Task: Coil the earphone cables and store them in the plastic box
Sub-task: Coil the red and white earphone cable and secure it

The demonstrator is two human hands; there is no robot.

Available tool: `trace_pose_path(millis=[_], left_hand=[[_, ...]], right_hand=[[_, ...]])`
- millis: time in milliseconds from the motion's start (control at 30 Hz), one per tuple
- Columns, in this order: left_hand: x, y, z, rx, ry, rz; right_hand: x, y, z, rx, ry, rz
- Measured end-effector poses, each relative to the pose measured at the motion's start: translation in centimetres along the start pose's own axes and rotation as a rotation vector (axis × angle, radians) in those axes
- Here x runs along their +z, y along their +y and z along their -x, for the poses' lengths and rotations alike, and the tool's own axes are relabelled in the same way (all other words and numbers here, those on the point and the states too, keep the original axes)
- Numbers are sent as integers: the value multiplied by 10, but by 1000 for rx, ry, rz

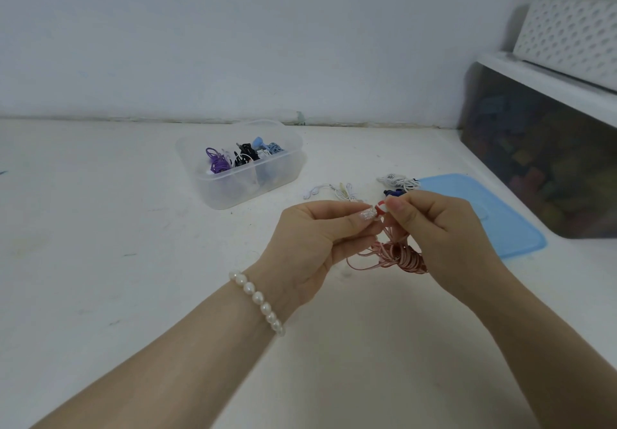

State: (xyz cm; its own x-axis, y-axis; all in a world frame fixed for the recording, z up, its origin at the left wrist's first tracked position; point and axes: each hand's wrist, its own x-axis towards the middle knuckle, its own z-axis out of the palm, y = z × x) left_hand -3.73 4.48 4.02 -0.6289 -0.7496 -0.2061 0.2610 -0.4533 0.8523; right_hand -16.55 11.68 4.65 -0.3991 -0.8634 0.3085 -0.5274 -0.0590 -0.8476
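Both hands meet over the white table and hold a red earphone cable (397,256). My left hand (317,245) pinches it near the red-and-white earbud (380,209). My right hand (437,228) grips the earbud end, with a coiled bundle of the cable hanging below its fingers. The clear plastic box (283,175) stands farther back on the left with purple, black and blue coiled earphones inside. Loose white earphones (334,191) and a white and dark blue tangle (399,183) lie on the table behind my hands.
A blue plastic lid (500,215) lies flat to the right of my hands. A large dark storage bin (541,154) with a white perforated basket (567,34) on top fills the right side. The wall runs close behind the box.
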Motion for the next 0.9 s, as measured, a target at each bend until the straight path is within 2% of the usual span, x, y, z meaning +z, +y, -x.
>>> trace_pose_path(millis=[600, 900], left_hand=[[5, 0, 3, -34, -1, 75], [3, 2, 1, -82, 49, 63]], right_hand=[[3, -2, 1, 5, 65, -27], [6, -4, 3, 18, 32, -44]])
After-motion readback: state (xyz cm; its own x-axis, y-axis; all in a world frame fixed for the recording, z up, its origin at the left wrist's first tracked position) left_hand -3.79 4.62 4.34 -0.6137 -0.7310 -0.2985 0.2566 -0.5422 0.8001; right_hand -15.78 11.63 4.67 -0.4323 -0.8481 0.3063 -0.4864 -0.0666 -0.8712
